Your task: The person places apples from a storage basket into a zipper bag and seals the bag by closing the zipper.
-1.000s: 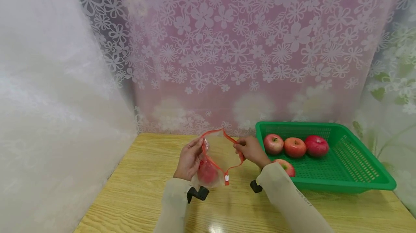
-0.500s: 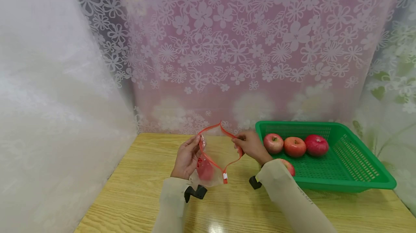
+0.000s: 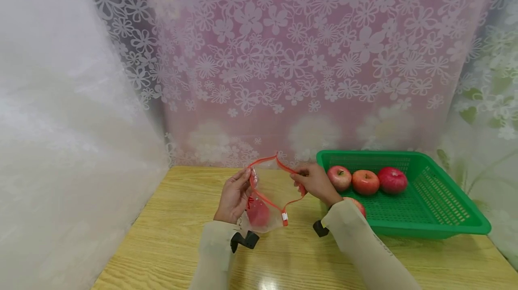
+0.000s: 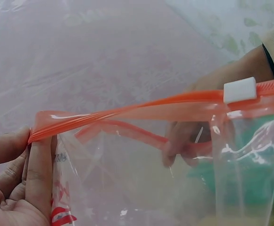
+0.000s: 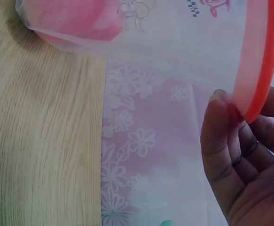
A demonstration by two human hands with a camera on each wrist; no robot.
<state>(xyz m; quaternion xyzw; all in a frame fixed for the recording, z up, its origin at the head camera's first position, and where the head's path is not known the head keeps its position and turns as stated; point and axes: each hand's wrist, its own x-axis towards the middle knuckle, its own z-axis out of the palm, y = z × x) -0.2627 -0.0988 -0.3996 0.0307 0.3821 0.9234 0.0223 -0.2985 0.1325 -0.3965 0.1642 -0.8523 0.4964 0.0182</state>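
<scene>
A clear zipper bag [image 3: 279, 191] with an orange-red rim and a white slider [image 4: 240, 90] is spread wide between both hands. Inside it, low on the left, lies a red apple [image 3: 258, 214], which also shows through the plastic [image 5: 174, 42] in the right wrist view. My left hand [image 3: 233, 195] pinches the left side of the rim between thumb and fingers. On the opposite side, my right hand [image 3: 317, 182] pinches the rim, its fingers curled at the orange strip [image 5: 261, 61]. The slider sits at the near corner of the mouth.
A green plastic basket [image 3: 429, 229] stands on the wooden table [image 3: 162, 245] at the right, close to my right forearm. Several apples [image 3: 365, 182] lie in it, one partly hidden by the sleeve. A flowered curtain [image 3: 299, 78] hangs behind the table.
The bag rises slightly and shifts left, then drifts a little back to the right. Its mouth stays spread, and both hands keep their hold on the rim.
</scene>
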